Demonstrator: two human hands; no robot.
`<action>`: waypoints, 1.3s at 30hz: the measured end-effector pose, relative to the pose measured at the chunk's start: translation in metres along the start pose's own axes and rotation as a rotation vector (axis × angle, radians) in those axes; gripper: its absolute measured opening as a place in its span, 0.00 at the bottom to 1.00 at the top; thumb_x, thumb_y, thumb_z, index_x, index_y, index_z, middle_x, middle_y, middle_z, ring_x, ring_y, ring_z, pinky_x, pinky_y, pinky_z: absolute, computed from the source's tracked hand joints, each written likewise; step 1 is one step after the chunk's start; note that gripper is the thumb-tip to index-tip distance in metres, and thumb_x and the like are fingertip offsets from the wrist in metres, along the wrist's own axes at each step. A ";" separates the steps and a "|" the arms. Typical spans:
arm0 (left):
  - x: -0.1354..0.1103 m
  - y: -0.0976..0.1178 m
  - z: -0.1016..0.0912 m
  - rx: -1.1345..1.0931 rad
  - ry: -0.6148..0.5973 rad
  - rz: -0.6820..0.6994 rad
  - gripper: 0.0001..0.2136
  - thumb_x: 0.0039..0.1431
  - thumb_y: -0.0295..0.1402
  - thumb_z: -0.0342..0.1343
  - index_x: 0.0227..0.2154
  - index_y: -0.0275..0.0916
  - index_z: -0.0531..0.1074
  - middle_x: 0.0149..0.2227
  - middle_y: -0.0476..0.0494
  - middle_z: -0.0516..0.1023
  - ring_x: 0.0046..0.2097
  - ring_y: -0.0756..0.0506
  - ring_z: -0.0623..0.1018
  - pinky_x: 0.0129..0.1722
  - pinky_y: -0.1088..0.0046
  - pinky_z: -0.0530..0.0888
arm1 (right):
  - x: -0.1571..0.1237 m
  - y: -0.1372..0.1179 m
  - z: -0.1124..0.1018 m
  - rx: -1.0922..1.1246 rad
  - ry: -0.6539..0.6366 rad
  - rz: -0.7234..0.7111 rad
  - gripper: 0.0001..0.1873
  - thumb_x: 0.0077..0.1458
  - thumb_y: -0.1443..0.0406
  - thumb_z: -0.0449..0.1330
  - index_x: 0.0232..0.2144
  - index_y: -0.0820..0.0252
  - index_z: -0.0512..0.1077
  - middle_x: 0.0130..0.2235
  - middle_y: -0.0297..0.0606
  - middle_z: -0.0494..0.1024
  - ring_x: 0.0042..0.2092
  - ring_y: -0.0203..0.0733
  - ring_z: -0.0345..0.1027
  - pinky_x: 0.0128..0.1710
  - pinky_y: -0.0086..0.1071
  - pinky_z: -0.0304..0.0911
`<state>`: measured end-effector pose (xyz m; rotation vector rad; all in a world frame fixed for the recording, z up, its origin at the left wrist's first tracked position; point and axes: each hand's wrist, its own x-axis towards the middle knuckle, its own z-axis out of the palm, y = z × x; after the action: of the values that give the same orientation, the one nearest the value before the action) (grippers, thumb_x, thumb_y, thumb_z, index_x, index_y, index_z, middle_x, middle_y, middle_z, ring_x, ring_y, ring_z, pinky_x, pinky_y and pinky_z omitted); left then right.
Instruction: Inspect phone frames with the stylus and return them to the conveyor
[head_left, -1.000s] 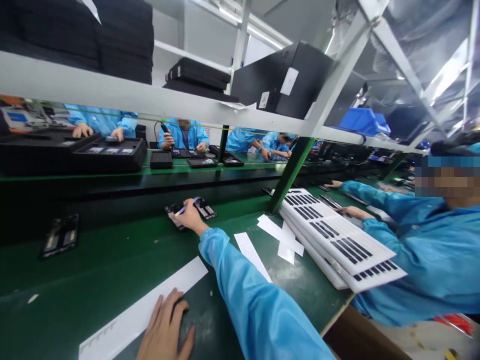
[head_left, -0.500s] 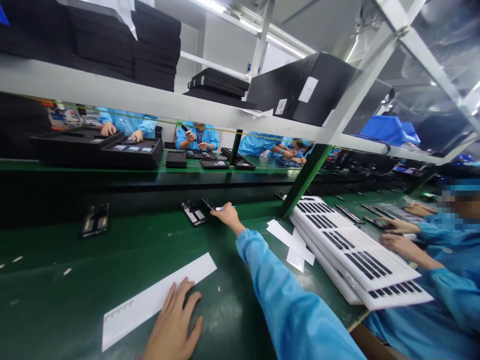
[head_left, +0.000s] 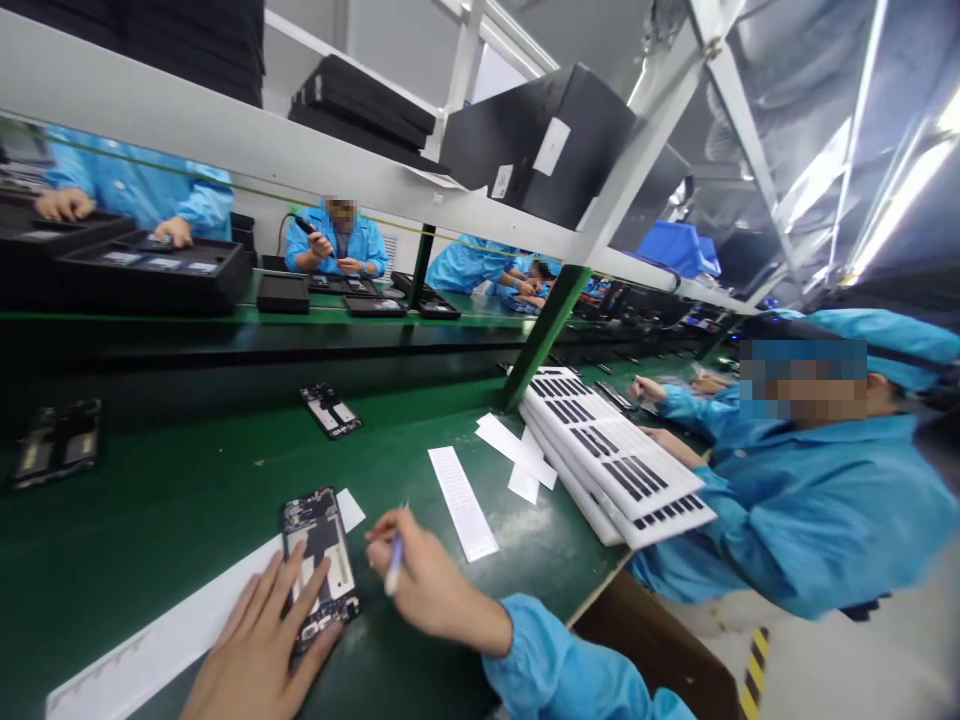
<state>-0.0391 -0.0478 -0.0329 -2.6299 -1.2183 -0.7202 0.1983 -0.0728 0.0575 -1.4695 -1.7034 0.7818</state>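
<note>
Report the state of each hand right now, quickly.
Left hand: open, fingers lying flat on the opened phone, not gripping it.
Right hand: closed around a pen-like tool.

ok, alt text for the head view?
The left hand rests on an open phone body atop a white strip on a green bench; the right hand holds a blue pen-like tool. To the right, a co-worker in blue is beside white trays.
</note>
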 end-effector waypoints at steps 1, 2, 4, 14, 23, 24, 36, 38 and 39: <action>0.001 0.000 -0.001 0.006 -0.001 0.004 0.32 0.59 0.51 0.50 0.65 0.51 0.53 0.68 0.45 0.52 0.66 0.33 0.60 0.61 0.48 0.62 | -0.001 0.009 -0.020 0.099 0.052 0.045 0.23 0.66 0.49 0.46 0.50 0.58 0.65 0.36 0.39 0.78 0.38 0.43 0.73 0.38 0.34 0.66; 0.002 0.002 -0.003 0.008 0.009 0.004 0.33 0.60 0.51 0.50 0.66 0.50 0.52 0.69 0.45 0.50 0.66 0.33 0.58 0.61 0.47 0.61 | -0.003 0.021 -0.040 0.188 0.098 0.096 0.28 0.66 0.46 0.42 0.50 0.60 0.68 0.31 0.39 0.77 0.34 0.42 0.72 0.35 0.33 0.66; 0.008 0.013 -0.008 0.001 0.038 0.017 0.33 0.61 0.50 0.49 0.66 0.47 0.51 0.69 0.43 0.48 0.67 0.32 0.54 0.62 0.45 0.58 | -0.007 0.050 -0.079 0.304 0.242 0.193 0.37 0.62 0.39 0.41 0.37 0.63 0.75 0.23 0.38 0.73 0.26 0.39 0.68 0.26 0.31 0.63; 0.101 0.139 0.019 -0.230 -0.027 0.316 0.24 0.64 0.41 0.50 0.62 0.45 0.60 0.67 0.44 0.55 0.67 0.38 0.58 0.64 0.53 0.58 | -0.033 0.132 -0.120 0.508 0.271 0.374 0.26 0.39 0.47 0.71 0.28 0.64 0.75 0.26 0.41 0.79 0.27 0.43 0.75 0.28 0.33 0.71; 0.112 0.144 0.041 -0.259 -0.199 0.337 0.24 0.66 0.45 0.47 0.62 0.48 0.60 0.64 0.44 0.62 0.64 0.39 0.62 0.63 0.52 0.59 | -0.037 0.140 -0.119 0.532 0.252 0.396 0.20 0.44 0.52 0.70 0.29 0.63 0.74 0.25 0.38 0.79 0.25 0.40 0.75 0.26 0.29 0.70; 0.112 0.144 0.041 -0.259 -0.205 0.336 0.24 0.66 0.45 0.47 0.63 0.48 0.59 0.65 0.45 0.61 0.65 0.39 0.62 0.63 0.52 0.59 | -0.037 0.141 -0.119 0.528 0.253 0.396 0.20 0.44 0.52 0.70 0.29 0.63 0.74 0.25 0.38 0.79 0.25 0.40 0.75 0.26 0.29 0.70; 0.113 0.147 0.039 -0.290 -0.207 0.316 0.23 0.65 0.43 0.47 0.62 0.48 0.60 0.65 0.45 0.61 0.65 0.40 0.61 0.64 0.53 0.56 | -0.039 0.142 -0.122 0.492 0.181 0.357 0.19 0.48 0.53 0.68 0.31 0.64 0.75 0.28 0.39 0.79 0.28 0.39 0.75 0.28 0.30 0.70; 0.114 0.147 0.039 -0.289 -0.207 0.317 0.23 0.65 0.44 0.47 0.62 0.48 0.60 0.65 0.45 0.61 0.65 0.40 0.61 0.64 0.53 0.56 | -0.039 0.140 -0.122 0.493 0.182 0.351 0.19 0.49 0.53 0.68 0.31 0.64 0.75 0.28 0.39 0.79 0.28 0.39 0.75 0.28 0.30 0.70; 0.114 0.147 0.039 -0.287 -0.210 0.317 0.23 0.65 0.44 0.47 0.62 0.48 0.60 0.65 0.45 0.61 0.65 0.40 0.61 0.64 0.53 0.57 | -0.039 0.140 -0.122 0.494 0.186 0.349 0.19 0.49 0.53 0.68 0.31 0.64 0.75 0.28 0.39 0.79 0.27 0.39 0.75 0.28 0.30 0.70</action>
<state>0.1483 -0.0543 -0.0028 -3.1016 -0.7525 -0.6121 0.3784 -0.0917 0.0019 -1.4418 -1.0281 1.1184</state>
